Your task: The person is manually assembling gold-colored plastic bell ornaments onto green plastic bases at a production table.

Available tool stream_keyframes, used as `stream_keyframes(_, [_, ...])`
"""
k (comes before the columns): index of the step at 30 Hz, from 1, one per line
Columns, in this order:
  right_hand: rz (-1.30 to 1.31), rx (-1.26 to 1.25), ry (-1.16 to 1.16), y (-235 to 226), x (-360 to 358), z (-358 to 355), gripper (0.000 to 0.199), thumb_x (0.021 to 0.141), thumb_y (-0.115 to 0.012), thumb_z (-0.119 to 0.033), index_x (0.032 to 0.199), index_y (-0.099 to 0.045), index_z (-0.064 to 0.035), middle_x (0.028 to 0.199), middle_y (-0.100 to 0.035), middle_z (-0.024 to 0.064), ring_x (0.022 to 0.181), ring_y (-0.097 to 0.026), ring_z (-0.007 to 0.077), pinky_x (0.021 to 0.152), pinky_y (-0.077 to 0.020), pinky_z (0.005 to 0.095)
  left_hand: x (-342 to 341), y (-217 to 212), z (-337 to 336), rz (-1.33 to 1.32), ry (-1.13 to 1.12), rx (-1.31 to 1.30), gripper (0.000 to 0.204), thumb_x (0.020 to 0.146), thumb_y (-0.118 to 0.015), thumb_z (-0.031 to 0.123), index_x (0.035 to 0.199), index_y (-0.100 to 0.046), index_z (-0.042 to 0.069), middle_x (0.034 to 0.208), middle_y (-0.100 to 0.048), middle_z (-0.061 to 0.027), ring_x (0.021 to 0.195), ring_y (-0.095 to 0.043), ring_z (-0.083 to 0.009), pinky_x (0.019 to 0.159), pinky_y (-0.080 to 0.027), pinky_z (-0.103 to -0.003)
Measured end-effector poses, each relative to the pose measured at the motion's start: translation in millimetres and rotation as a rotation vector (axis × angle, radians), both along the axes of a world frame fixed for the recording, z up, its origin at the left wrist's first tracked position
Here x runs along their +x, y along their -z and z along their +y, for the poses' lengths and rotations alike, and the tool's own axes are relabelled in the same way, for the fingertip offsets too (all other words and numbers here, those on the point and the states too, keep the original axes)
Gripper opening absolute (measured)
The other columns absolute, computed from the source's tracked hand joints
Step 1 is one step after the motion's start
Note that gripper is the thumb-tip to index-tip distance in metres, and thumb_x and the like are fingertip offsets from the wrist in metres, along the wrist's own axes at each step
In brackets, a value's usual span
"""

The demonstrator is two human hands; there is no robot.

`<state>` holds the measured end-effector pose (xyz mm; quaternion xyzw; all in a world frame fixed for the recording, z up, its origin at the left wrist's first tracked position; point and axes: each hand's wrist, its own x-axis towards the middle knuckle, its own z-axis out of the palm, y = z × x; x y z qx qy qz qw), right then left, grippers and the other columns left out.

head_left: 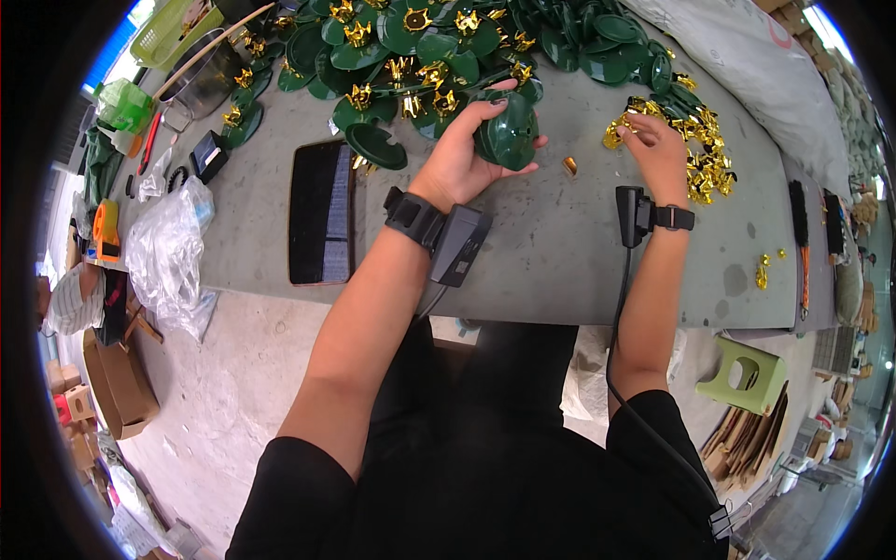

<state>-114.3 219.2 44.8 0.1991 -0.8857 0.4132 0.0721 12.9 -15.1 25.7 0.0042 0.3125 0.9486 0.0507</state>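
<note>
Glossy dark green plastic discs (511,135) rest in my left hand (467,154), which is closed around them with the thumb on top. My right hand (656,154) pinches a small shiny gold piece (613,136) at the left edge of a heap of gold pieces (711,168). Between the hands lies a single gold piece (570,166). Beyond my left hand spreads a pile of green discs carrying gold crown-shaped pieces (399,70). More green discs (607,42), mostly plain, are heaped at the far right. One notched green disc (376,147) sits near my left wrist.
A dark-screened phone or tablet (320,215) lies left of my left forearm. Farther left are a crumpled clear plastic bag (170,238), a metal pot (201,79) and an orange tape dispenser (106,229). A white sack (737,79) lines the far right; a green stool (744,375) stands below.
</note>
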Motion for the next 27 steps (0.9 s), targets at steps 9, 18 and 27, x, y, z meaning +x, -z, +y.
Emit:
stream_keyframes(9, [-0.167,0.033,-0.114,-2,-4,12,0.027,0.072,-0.072,-0.012,0.095,-0.063,-0.0006,0.087,-0.066,0.0075,0.079,-0.062,0.014,0.07,-0.0479,0.0257,0,0,1,-0.001,-0.005,-0.017,0.05,0.088,-0.044,0.03,0.135,-0.034,0.019,0.118,-0.051,-0.0132,0.105,-0.054,-0.0337,0.079,-0.05,-0.047])
stream_keyframes(18, [-0.059,0.151,-0.077,-2,4,2,0.044,0.067,-0.076,-0.015,0.107,-0.058,-0.0069,0.083,-0.061,0.0079,0.073,-0.059,0.0134,0.066,-0.0469,0.0267,-2,1,0,0.009,0.004,0.002,0.05,0.088,-0.044,0.03,0.136,-0.034,0.02,0.118,-0.051,-0.013,0.105,-0.053,-0.0338,0.08,-0.048,-0.048])
stream_keyframes(27, [-0.366,-0.405,-0.577,-23,63,-63,0.035,0.075,-0.071,-0.004,0.107,-0.056,-0.0004,0.102,-0.061,0.0061,0.093,-0.059,0.0124,0.081,-0.0482,0.0245,0,1,2,-0.01,-0.025,-0.01,0.048,0.09,-0.045,0.028,0.136,-0.033,0.02,0.121,-0.051,-0.0076,0.109,-0.052,-0.0268,0.083,-0.047,-0.049])
